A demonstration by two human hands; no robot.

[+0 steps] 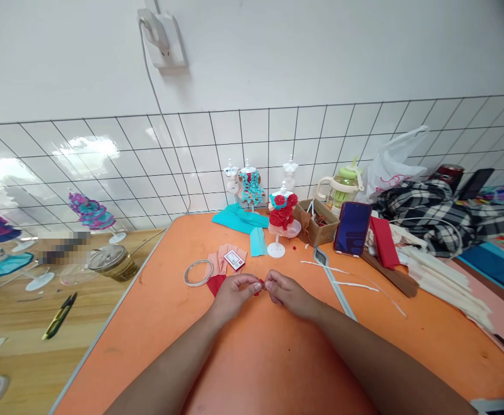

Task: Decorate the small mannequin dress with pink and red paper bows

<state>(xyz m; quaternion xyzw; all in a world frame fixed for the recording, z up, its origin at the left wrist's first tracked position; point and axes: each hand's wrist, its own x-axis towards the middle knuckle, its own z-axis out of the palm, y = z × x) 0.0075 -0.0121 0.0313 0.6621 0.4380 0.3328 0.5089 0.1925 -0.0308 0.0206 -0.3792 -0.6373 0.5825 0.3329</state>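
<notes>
My left hand (pixel 237 293) and my right hand (pixel 287 293) meet above the orange table, thumbs and fingertips pinched together. Between them is a small red piece (pixel 260 283), perhaps paper or cloth, mostly covered by the fingers. Just beyond stands a small white dress form (pixel 276 249) dressed in red ruffled flowers (pixel 281 214) with a turquoise trim. Left of my hands lie a round hoop or roll of tape (pixel 198 272), peach strips (pixel 222 258), a red strip (pixel 215 285) and a small white-and-red packet (pixel 234 260). A light blue strip (pixel 258 242) rests behind them.
Further dress forms (pixel 290 168) stand by the tiled wall. To the right are a cardboard box (pixel 321 233), a phone propped upright (pixel 353 228), tweezers or scissors (pixel 320 257), white strips (pixel 356 285) and a plaid cloth (pixel 425 213). Snips (pixel 59 316) and a jar (pixel 112 263) sit on the left wooden table.
</notes>
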